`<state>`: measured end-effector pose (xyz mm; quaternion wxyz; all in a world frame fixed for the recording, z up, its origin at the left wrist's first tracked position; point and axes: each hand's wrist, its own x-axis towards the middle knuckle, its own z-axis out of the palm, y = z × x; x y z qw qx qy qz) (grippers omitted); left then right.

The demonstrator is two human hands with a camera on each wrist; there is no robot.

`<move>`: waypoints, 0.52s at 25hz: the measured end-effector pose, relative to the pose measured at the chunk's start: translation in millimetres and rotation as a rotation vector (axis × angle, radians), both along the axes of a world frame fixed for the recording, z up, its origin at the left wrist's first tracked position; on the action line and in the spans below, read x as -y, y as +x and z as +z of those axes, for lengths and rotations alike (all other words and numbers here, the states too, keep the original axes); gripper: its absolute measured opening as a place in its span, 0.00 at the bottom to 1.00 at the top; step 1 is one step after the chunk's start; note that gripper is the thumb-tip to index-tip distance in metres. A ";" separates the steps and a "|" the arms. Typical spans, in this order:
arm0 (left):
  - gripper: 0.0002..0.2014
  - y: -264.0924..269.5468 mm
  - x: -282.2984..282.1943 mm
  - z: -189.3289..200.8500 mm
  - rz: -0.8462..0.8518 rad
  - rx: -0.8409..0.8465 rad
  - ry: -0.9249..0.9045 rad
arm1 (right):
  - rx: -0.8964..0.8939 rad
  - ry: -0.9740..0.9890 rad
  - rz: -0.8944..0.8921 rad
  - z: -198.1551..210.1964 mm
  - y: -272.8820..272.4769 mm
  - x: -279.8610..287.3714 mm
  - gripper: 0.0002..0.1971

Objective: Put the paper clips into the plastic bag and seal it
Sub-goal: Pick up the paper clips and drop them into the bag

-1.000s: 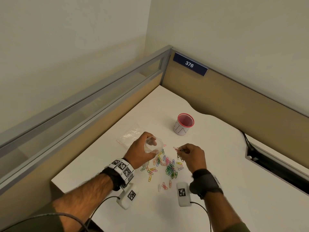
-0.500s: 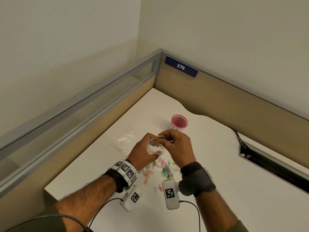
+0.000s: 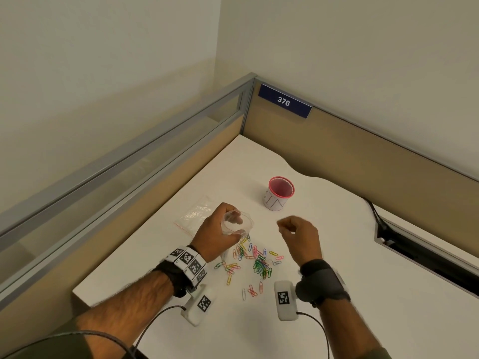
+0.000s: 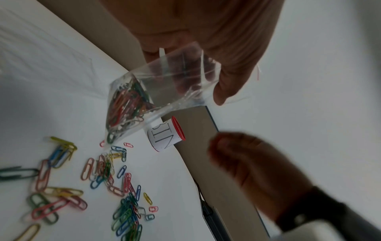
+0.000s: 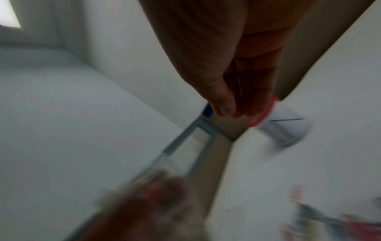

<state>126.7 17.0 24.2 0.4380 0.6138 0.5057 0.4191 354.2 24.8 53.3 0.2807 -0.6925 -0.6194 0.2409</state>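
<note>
My left hand (image 3: 215,235) grips a small clear plastic bag (image 3: 238,224) by its rim and holds its mouth open above the table. In the left wrist view the bag (image 4: 142,104) hangs from my left hand (image 4: 224,53) with several coloured paper clips in its bottom. Several more paper clips (image 3: 252,260) lie scattered on the white table (image 3: 350,268) just below the bag, also seen as loose clips (image 4: 103,171) in the left wrist view. My right hand (image 3: 290,226) hovers to the right of the bag, fingers loosely curled, and appears to hold nothing. The right wrist view is blurred; my right hand (image 5: 237,101) shows nothing between the fingers.
A white cup with a red rim (image 3: 278,194) stands behind my hands. A second flat plastic bag (image 3: 195,213) lies on the table to the left. Partition walls close off the left and back. A dark cable slot (image 3: 414,252) runs along the right.
My right hand brought clips up to the bag's mouth half a second ago and has now drawn back to the right, empty. The left hand still holds the bag open.
</note>
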 end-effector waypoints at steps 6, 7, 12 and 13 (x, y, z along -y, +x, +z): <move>0.22 -15.7 0.3 -3.1 0.021 0.015 -0.017 | 0.340 -0.453 -0.134 -93.2 19.5 12.2 0.16; 0.22 -15.7 -0.4 -3.2 0.024 0.018 -0.018 | 0.361 -0.447 -0.114 -96.7 10.3 11.8 0.16; 0.21 -12.1 -2.9 -3.5 0.012 0.049 -0.002 | 0.196 -0.422 0.029 -91.7 -17.6 17.0 0.13; 0.21 -12.1 -3.1 -2.6 0.011 0.060 0.000 | 0.164 -0.424 0.022 -89.6 -13.0 20.0 0.17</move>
